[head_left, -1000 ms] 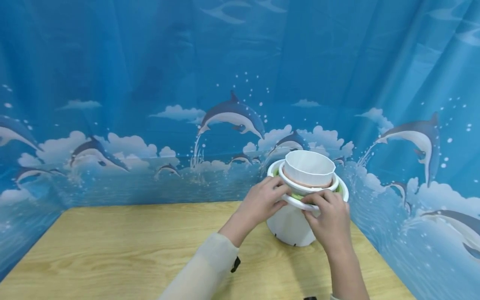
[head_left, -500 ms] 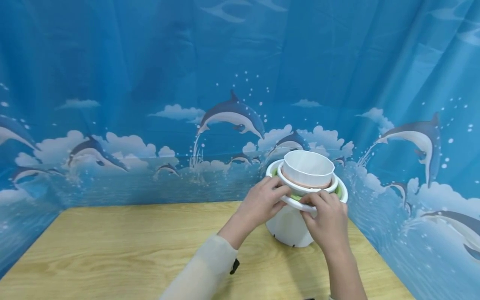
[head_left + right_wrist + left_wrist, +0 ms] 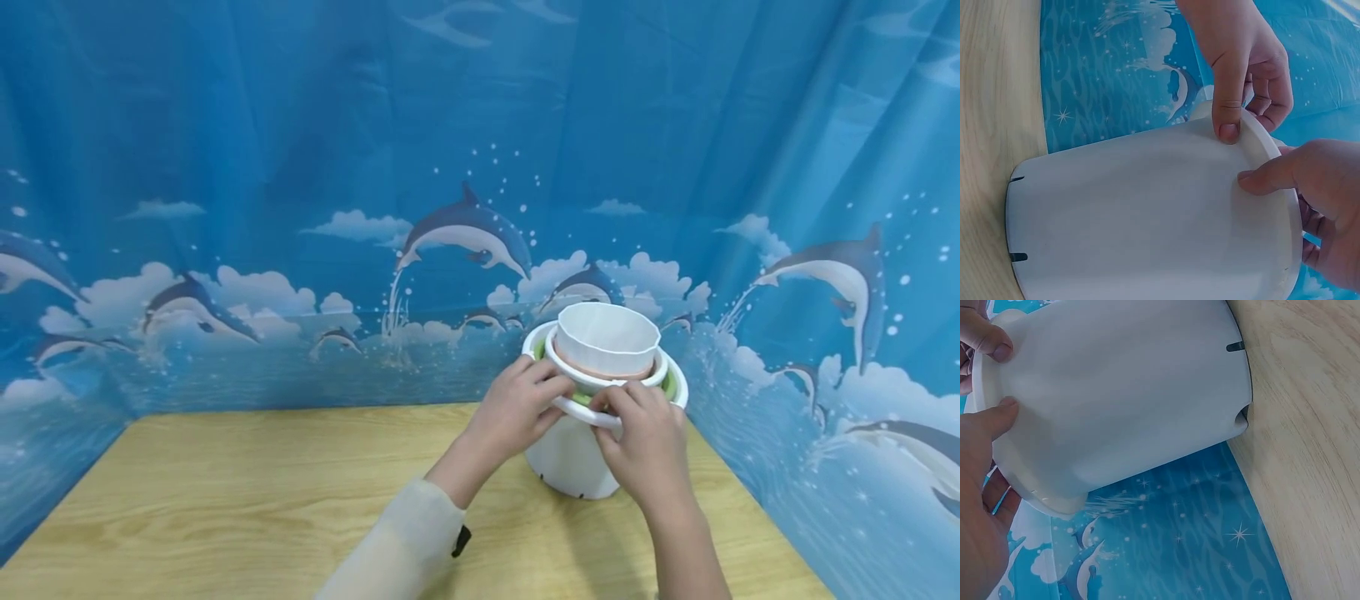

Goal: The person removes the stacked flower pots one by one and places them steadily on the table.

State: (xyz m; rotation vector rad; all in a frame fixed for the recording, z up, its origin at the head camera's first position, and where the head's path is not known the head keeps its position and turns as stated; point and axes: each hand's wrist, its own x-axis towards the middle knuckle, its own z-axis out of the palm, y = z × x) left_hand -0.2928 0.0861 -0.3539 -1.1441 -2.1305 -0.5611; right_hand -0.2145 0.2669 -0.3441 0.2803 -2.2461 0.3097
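Observation:
A large white plant pot (image 3: 573,458) stands on the table's right side, with more pots nested in it. Inside its rim show a green pot (image 3: 670,385), then a smaller white-rimmed pot (image 3: 551,354) and a thin terracotta-coloured edge (image 3: 592,372). A white faceted pot (image 3: 607,337) sits on top. My left hand (image 3: 517,408) pinches the big pot's front rim, thumb on the outer wall in the left wrist view. Close beside it, my right hand (image 3: 648,442) pinches the same rim, its thumb outside and fingers curled over the top.
The wooden table (image 3: 262,483) extends to the left of the pots. A blue dolphin-print curtain (image 3: 300,208) hangs behind it and along the right side, close to the pots. A small black piece (image 3: 461,542) shows at my left sleeve.
The nested pots have shifted slightly left and towards me, and both hands have moved with them. The grips on the rim look the same.

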